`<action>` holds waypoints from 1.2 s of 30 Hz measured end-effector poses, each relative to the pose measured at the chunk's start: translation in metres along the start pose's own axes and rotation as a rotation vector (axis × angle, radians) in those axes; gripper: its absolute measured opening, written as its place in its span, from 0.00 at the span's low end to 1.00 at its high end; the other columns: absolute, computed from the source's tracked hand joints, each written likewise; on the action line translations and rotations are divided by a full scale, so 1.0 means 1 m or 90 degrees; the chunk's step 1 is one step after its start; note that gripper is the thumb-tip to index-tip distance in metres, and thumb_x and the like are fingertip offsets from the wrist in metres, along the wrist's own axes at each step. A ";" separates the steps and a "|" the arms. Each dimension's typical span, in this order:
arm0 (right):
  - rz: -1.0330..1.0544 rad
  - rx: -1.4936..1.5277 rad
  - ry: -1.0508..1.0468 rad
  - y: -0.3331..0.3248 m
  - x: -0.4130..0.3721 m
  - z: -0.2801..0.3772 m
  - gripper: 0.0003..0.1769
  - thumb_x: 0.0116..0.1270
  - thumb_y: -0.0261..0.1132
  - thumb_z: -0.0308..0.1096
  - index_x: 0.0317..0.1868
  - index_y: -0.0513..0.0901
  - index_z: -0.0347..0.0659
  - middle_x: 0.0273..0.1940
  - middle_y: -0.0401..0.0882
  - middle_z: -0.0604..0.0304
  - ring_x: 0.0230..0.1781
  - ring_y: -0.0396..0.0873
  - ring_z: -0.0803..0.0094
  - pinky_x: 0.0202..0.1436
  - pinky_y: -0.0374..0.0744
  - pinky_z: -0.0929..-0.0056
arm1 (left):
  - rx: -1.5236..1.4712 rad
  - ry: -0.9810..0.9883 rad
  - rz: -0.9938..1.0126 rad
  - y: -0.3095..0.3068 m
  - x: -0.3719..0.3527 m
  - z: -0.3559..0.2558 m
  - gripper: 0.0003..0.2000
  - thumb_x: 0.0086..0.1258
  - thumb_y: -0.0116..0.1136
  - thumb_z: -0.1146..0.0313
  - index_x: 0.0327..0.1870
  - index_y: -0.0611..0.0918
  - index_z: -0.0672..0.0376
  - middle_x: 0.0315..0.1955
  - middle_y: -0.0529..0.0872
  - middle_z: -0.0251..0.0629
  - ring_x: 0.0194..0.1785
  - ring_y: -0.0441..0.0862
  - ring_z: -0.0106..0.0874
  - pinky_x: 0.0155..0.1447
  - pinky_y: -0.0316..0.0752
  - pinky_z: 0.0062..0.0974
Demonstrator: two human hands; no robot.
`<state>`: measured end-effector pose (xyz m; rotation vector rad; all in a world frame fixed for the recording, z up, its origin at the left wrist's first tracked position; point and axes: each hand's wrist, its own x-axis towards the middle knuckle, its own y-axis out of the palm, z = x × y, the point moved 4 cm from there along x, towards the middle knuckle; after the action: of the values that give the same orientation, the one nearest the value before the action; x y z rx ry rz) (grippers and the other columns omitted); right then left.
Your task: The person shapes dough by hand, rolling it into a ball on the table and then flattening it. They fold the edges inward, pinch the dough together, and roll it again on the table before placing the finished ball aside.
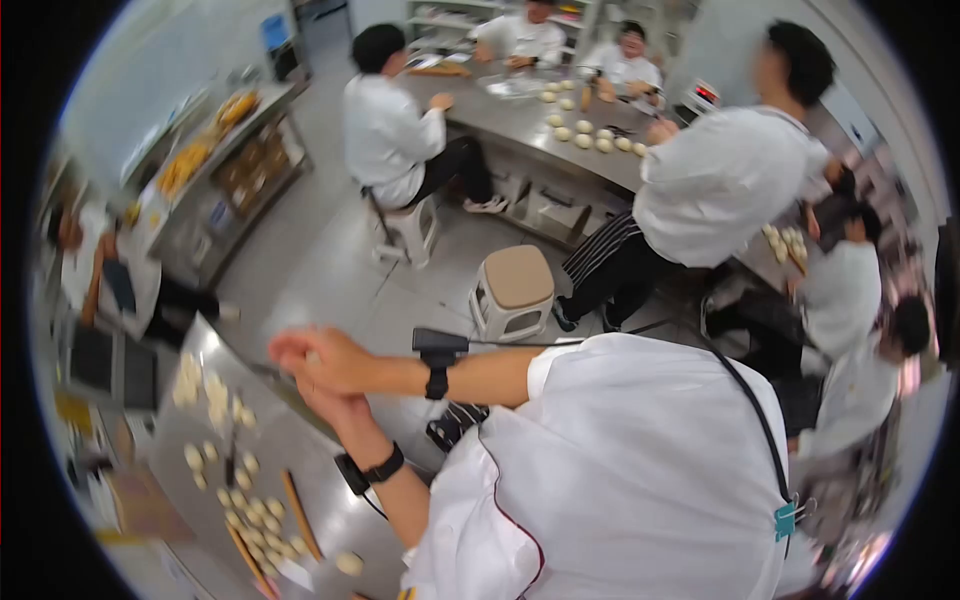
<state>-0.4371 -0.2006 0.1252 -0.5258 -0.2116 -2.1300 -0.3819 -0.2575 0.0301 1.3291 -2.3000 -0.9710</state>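
Observation:
My right hand lies against my left hand, palms brought together in the air by the metal table. Motion blurs the fingers, and whatever may lie between the palms is hidden. Both wrists wear black straps with small devices. Below and left of my hands, several pale dough balls are spread on the tabletop. Beside them are a wooden rolling pin and a second wooden stick. A dark-handled tool rests among the dough, near flatter pale dough pieces.
A beige-topped stool stands on the floor beyond my arm. Behind it, people in white jackets surround another metal table bearing dough balls. One person stands close on the right. Shelving with yellow items is at left.

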 end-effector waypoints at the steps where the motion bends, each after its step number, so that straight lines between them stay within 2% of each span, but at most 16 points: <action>1: 0.004 0.034 0.044 0.005 0.000 0.004 0.16 0.75 0.66 0.31 0.59 0.88 0.38 0.53 0.93 0.53 0.54 0.89 0.67 0.58 0.84 0.66 | 0.030 0.034 -0.013 0.001 -0.006 -0.006 0.30 0.91 0.38 0.47 0.79 0.72 0.62 0.73 0.78 0.44 0.76 0.77 0.37 0.80 0.71 0.38; 4: 0.133 0.060 0.006 0.043 -0.004 0.004 0.20 0.68 0.60 0.18 0.57 0.90 0.35 0.50 0.93 0.59 0.49 0.87 0.77 0.57 0.85 0.72 | 0.063 0.177 -0.132 -0.015 -0.043 -0.041 0.32 0.93 0.31 0.45 0.81 0.72 0.64 0.71 0.81 0.41 0.75 0.78 0.32 0.80 0.70 0.33; 5: 0.198 0.085 0.070 0.060 -0.003 -0.001 0.24 0.65 0.57 0.15 0.57 0.90 0.34 0.51 0.93 0.57 0.47 0.87 0.77 0.55 0.86 0.73 | -0.040 0.170 -0.207 -0.010 -0.057 -0.063 0.34 0.93 0.29 0.44 0.81 0.71 0.64 0.70 0.81 0.41 0.73 0.80 0.34 0.79 0.71 0.34; 6: 0.238 0.091 0.029 0.075 -0.007 -0.007 0.25 0.65 0.55 0.13 0.57 0.90 0.34 0.52 0.93 0.55 0.48 0.87 0.76 0.54 0.86 0.74 | -0.060 0.183 -0.173 -0.028 -0.066 -0.071 0.34 0.92 0.29 0.42 0.84 0.67 0.60 0.75 0.78 0.45 0.81 0.73 0.39 0.84 0.65 0.38; 9: 0.301 0.267 0.019 0.114 -0.031 0.006 0.27 0.64 0.54 0.13 0.58 0.90 0.35 0.54 0.93 0.52 0.52 0.88 0.71 0.59 0.86 0.69 | -0.140 0.250 -0.288 -0.049 -0.109 -0.107 0.32 0.92 0.29 0.44 0.80 0.71 0.59 0.72 0.80 0.42 0.77 0.77 0.39 0.80 0.71 0.39; 11: 0.309 0.435 0.086 0.145 -0.050 0.008 0.25 0.66 0.50 0.15 0.56 0.90 0.31 0.59 0.91 0.49 0.69 0.85 0.59 0.77 0.78 0.60 | -0.117 0.073 -0.399 -0.067 -0.142 -0.118 0.29 0.92 0.30 0.47 0.74 0.76 0.59 0.67 0.83 0.39 0.70 0.82 0.38 0.74 0.77 0.42; 12: 0.342 0.454 0.100 0.156 -0.056 0.009 0.25 0.66 0.50 0.15 0.56 0.90 0.31 0.59 0.91 0.49 0.69 0.85 0.59 0.77 0.78 0.60 | -0.122 0.097 -0.431 -0.073 -0.157 -0.124 0.29 0.92 0.30 0.47 0.74 0.76 0.59 0.67 0.83 0.39 0.70 0.82 0.38 0.74 0.77 0.42; 14: 0.465 0.245 -0.063 0.178 -0.066 0.017 0.21 0.72 0.54 0.19 0.57 0.90 0.32 0.60 0.91 0.47 0.74 0.81 0.55 0.80 0.74 0.57 | -0.238 0.043 -0.367 -0.079 -0.170 -0.132 0.23 0.91 0.38 0.51 0.67 0.79 0.60 0.62 0.86 0.36 0.64 0.85 0.34 0.66 0.81 0.38; 18: 0.542 0.110 -0.176 0.211 -0.095 0.027 0.15 0.78 0.62 0.27 0.58 0.90 0.32 0.61 0.91 0.46 0.72 0.83 0.54 0.77 0.76 0.60 | -0.213 0.245 -0.516 -0.112 -0.183 -0.154 0.19 0.88 0.52 0.59 0.68 0.80 0.62 0.60 0.87 0.38 0.62 0.86 0.31 0.62 0.81 0.27; 19: 0.534 0.106 -0.051 0.220 -0.099 0.028 0.16 0.79 0.64 0.31 0.59 0.89 0.32 0.61 0.91 0.46 0.70 0.85 0.56 0.74 0.78 0.62 | -0.215 0.262 -0.531 -0.119 -0.182 -0.157 0.19 0.88 0.52 0.59 0.68 0.80 0.62 0.60 0.87 0.38 0.62 0.86 0.31 0.62 0.81 0.27; 20: 0.524 0.100 0.070 0.233 -0.101 0.024 0.17 0.80 0.67 0.36 0.60 0.89 0.32 0.60 0.91 0.46 0.67 0.86 0.58 0.72 0.79 0.64 | -0.102 0.321 -0.566 -0.127 -0.180 -0.163 0.20 0.88 0.52 0.59 0.70 0.80 0.63 0.61 0.87 0.39 0.62 0.86 0.30 0.63 0.81 0.28; 21: 0.540 0.108 0.072 0.246 -0.104 0.024 0.17 0.80 0.67 0.36 0.60 0.89 0.32 0.60 0.91 0.46 0.67 0.86 0.58 0.72 0.79 0.64 | 0.012 0.366 -0.602 -0.130 -0.181 -0.168 0.21 0.88 0.51 0.59 0.72 0.79 0.64 0.62 0.87 0.39 0.62 0.86 0.30 0.65 0.81 0.29; 25: 0.548 0.246 0.132 0.284 -0.104 0.017 0.20 0.81 0.66 0.37 0.63 0.88 0.31 0.58 0.92 0.47 0.61 0.89 0.64 0.66 0.83 0.66 | 0.047 0.490 -0.638 -0.154 -0.175 -0.182 0.27 0.91 0.42 0.53 0.78 0.74 0.65 0.74 0.78 0.42 0.76 0.76 0.33 0.78 0.72 0.32; 28: 0.614 0.329 0.201 0.318 -0.106 0.010 0.20 0.82 0.64 0.34 0.65 0.87 0.32 0.59 0.92 0.47 0.60 0.89 0.66 0.66 0.83 0.67 | -0.178 0.567 -0.572 -0.160 -0.176 -0.192 0.31 0.91 0.37 0.48 0.82 0.68 0.63 0.79 0.72 0.43 0.82 0.70 0.36 0.83 0.68 0.35; 33: 0.665 0.414 0.184 0.337 -0.119 0.023 0.20 0.81 0.59 0.29 0.67 0.86 0.32 0.61 0.91 0.47 0.62 0.88 0.64 0.68 0.82 0.66 | -0.187 0.551 -0.733 -0.180 -0.198 -0.215 0.30 0.90 0.37 0.47 0.82 0.68 0.60 0.77 0.74 0.44 0.79 0.74 0.38 0.81 0.72 0.38; 36: 0.749 0.382 -0.007 0.348 -0.135 0.024 0.19 0.79 0.59 0.28 0.64 0.88 0.33 0.65 0.88 0.42 0.69 0.86 0.51 0.73 0.80 0.60 | -0.219 0.476 -0.747 -0.197 -0.207 -0.209 0.26 0.90 0.42 0.49 0.76 0.74 0.60 0.70 0.80 0.41 0.73 0.79 0.34 0.77 0.76 0.35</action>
<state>-0.0784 -0.2929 0.0710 -0.1946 -0.4035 -0.8501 -0.0301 -0.2312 0.0580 2.3382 -0.6667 -0.8210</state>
